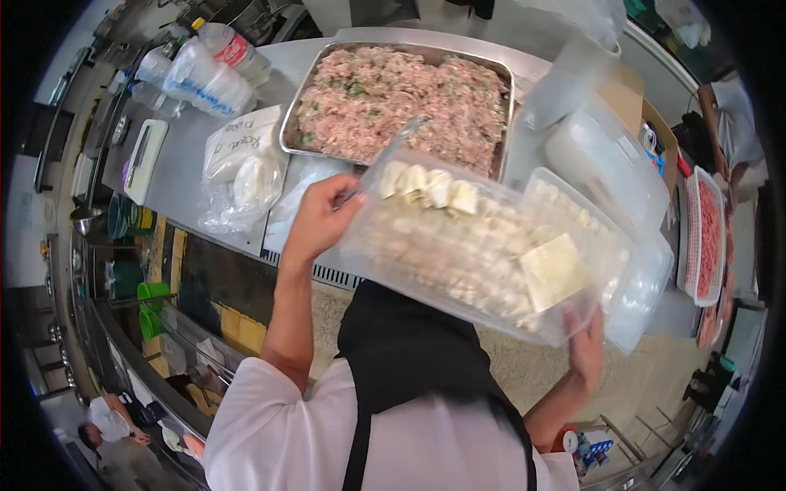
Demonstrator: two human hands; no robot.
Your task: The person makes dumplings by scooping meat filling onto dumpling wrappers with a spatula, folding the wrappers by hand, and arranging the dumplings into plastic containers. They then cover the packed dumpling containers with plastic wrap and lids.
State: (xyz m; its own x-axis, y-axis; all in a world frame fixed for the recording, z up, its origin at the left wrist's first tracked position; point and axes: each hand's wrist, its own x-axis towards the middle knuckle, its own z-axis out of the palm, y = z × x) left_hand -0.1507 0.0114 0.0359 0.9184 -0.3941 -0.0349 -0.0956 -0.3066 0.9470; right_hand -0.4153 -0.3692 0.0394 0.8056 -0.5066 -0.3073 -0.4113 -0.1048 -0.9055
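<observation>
A clear plastic container point(458, 307) is tilted in front of my apron, blurred by motion. Inside lie rows of pale folded dumplings point(438, 190) and a flat square dough wrapper point(554, 270). My left hand point(323, 219) grips the container's left end, fingers closed. A thin metal utensil point(399, 141) sticks up by those fingers; its kind is unclear. At the lower right corner, my right hand point(584, 348) holds the container, its fingers partly hidden. Just beyond stands a metal tray point(288, 131) full of minced meat with green bits point(401, 90).
Another clear container point(565, 200) with dumplings and plastic lids point(610, 159) lie on the right. Left are a wrapper bag point(246, 155), wrapped cups point(209, 80) and a bottle point(233, 51). A white basket of meat point(706, 237) stands far right. Another person point(115, 421) is lower left.
</observation>
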